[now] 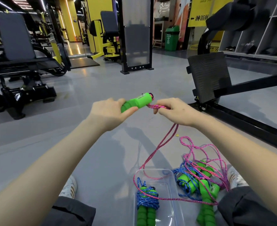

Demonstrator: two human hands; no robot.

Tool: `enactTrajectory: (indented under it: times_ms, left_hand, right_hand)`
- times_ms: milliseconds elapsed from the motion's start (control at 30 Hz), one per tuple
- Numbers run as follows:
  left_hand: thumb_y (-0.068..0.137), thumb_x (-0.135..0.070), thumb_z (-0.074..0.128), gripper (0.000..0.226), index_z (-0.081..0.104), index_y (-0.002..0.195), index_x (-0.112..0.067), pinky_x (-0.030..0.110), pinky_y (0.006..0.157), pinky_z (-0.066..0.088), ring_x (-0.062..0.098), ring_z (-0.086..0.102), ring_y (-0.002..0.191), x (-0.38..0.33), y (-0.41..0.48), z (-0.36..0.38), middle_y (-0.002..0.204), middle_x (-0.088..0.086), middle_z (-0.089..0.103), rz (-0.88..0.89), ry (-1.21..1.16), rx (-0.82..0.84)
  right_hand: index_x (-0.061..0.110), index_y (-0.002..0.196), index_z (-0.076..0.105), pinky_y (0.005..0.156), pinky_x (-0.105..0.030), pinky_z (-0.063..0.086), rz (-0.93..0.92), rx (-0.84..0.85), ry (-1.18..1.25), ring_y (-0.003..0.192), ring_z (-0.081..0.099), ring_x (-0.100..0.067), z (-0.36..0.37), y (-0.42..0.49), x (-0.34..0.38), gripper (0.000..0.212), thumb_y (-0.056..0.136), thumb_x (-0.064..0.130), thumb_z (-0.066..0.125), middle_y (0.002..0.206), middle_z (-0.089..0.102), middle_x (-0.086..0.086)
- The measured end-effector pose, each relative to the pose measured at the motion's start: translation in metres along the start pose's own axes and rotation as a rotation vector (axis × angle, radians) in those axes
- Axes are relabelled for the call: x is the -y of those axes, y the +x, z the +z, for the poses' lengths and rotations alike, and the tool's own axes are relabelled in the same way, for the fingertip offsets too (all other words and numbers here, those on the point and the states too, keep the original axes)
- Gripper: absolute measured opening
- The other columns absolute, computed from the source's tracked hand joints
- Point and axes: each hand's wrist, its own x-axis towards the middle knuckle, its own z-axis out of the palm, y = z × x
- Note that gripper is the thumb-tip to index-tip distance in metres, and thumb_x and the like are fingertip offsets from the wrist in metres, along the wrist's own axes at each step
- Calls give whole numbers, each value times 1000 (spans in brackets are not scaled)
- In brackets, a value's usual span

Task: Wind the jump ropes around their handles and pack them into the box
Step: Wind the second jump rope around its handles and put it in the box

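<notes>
A person's left hand clamps its fingers round a green foam handle held over the gym floor; the right hand pinches the pink rope just beside its end. Light and limp, the rope likely winds best pulled taut near the handle. The box lies below.

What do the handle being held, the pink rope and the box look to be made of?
Handle: hard glossy green plastic head, with a ribbed, matte grip that looks like foam. Pink rope: braided cord, flecked weave, limp. Box: clear rigid plastic, probably; floor shows through.
</notes>
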Motion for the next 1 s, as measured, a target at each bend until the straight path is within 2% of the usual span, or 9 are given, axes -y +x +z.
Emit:
enactTrajectory:
  times_ms: [167,300,433,533,600,633,733,833,1000]
  left_hand:
    - [87,-71,24,60,46,127,-32,31,70,32,26,55,102,-13,-5,3,102,7,54,284,164,24]
    - [85,-74,15,69,51,127,-33,27,61,31,26,58,80,-8,-14,4,86,2,53,585,25,-115]
    - [92,-64,19,65,60,120,-23,26,54,37,24,55,63,-8,-20,11,76,2,54,706,-179,-253]
    - [91,-66,18,68,55,127,-22,28,62,43,23,57,74,-14,-23,11,84,1,56,612,-341,-259]
    - [86,-72,18,73,52,130,-25,33,75,46,20,57,90,-17,-23,10,96,-1,59,497,-439,-185]
    - [84,-71,20,71,51,131,-27,35,82,45,19,56,97,-17,-23,11,102,-2,60,447,-476,-148]
    - [81,-66,22,62,55,120,-31,38,90,43,17,55,103,-18,-21,12,108,-6,63,305,-662,-107]
    - [84,-63,27,48,57,105,-32,36,84,42,21,54,92,-15,-14,5,93,-3,64,112,-816,-139]
    - [94,-60,26,43,52,114,-32,32,71,32,27,52,92,-3,-7,12,87,0,53,-57,-402,-75]
  right_hand:
    - [17,73,57,58,-35,38,-109,-65,-162,52,37,-14,-5,2,11,13,80,11,49,53,45,2]
    - [16,69,67,61,-23,38,-109,36,171,57,44,-5,-16,-1,4,30,81,-5,49,67,53,-2]
    - [10,79,73,47,-15,34,53,112,602,48,43,-8,-19,-4,-15,30,78,-2,46,58,50,-8]
    - [-4,104,64,67,-21,52,144,164,833,70,61,-14,-10,-4,-34,32,80,9,49,81,66,-14]
    - [-16,118,47,55,-22,44,177,131,891,61,34,-16,-1,-3,-40,51,84,21,55,84,44,-15]
    - [-14,118,46,49,-21,36,181,109,898,58,23,-14,2,-3,-39,47,90,23,54,79,36,-14]
    - [10,94,55,48,-24,26,198,102,884,44,21,-8,10,-4,-34,16,99,20,43,54,34,-1]
    - [15,105,59,44,-22,29,196,241,703,42,20,-11,15,-9,-24,20,100,20,40,52,31,0]
    - [7,106,55,47,-25,49,162,389,353,34,28,-11,-3,-8,6,17,97,7,41,46,32,4]
